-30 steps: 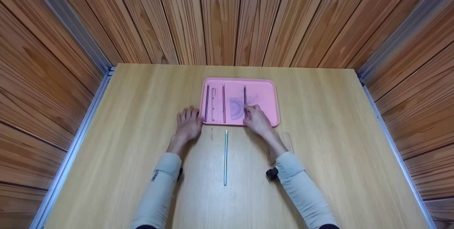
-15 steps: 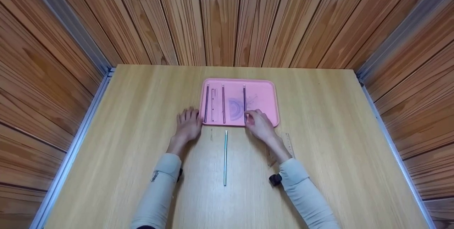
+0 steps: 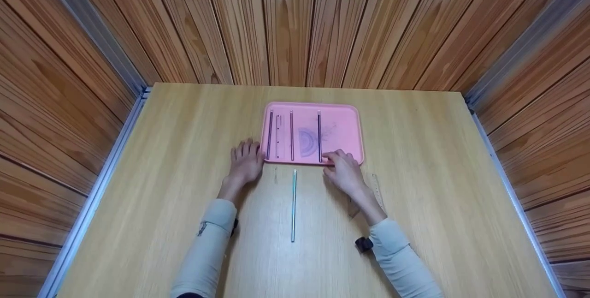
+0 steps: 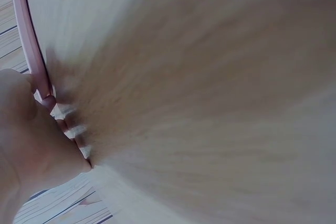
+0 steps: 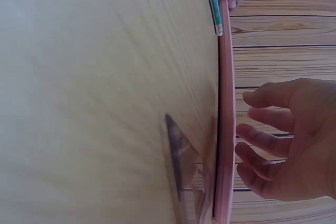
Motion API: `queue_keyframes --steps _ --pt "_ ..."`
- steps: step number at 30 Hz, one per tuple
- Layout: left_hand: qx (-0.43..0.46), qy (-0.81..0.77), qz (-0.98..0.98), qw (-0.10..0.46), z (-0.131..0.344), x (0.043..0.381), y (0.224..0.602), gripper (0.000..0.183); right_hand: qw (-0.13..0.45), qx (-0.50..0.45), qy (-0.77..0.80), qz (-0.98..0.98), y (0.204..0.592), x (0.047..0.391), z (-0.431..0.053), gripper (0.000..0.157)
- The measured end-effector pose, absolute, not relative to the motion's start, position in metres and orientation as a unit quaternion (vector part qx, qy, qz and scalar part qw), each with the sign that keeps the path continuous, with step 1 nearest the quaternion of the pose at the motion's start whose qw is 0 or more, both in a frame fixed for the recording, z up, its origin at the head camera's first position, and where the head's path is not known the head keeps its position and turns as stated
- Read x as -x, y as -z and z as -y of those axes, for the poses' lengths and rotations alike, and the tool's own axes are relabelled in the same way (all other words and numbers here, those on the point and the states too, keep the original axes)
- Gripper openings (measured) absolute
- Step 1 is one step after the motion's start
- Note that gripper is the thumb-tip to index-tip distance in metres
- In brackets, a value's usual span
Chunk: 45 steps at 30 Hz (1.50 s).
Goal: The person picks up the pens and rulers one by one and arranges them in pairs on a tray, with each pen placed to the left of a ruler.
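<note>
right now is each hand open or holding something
Left hand: open, beside the pink tray.
Right hand: open, holding nothing, at the tray's near edge.

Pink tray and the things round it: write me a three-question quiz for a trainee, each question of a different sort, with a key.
1. How many pencils lie on the pink tray?
2. True or false: the right hand grips the teal pencil.
3. Name the thing that lies between the two leftmost pencils on the tray.

Key:
1. Three.
2. False: the right hand holds nothing, and the teal pencil lies on the table.
3. The clear ruler.
</note>
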State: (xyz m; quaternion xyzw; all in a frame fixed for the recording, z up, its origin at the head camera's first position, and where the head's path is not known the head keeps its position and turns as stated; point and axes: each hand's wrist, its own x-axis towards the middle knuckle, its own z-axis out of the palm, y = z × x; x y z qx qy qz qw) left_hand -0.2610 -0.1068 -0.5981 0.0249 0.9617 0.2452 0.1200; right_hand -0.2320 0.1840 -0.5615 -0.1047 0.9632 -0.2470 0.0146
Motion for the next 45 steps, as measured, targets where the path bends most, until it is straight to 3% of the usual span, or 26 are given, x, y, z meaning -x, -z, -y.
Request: queue_keyframes --steps 19,45 --pt "-0.028 -0.245 -0.963 0.114 0.108 0.26 0.604 0.054 0.057 0.069 0.255 -0.963 0.556 0.206 -0.225 0.045" --pt "-0.029 -0.217 -0.969 0.116 0.105 0.256 0.603 0.061 0.152 0.058 0.213 -0.963 0.55 0.192 -0.23 0.06"
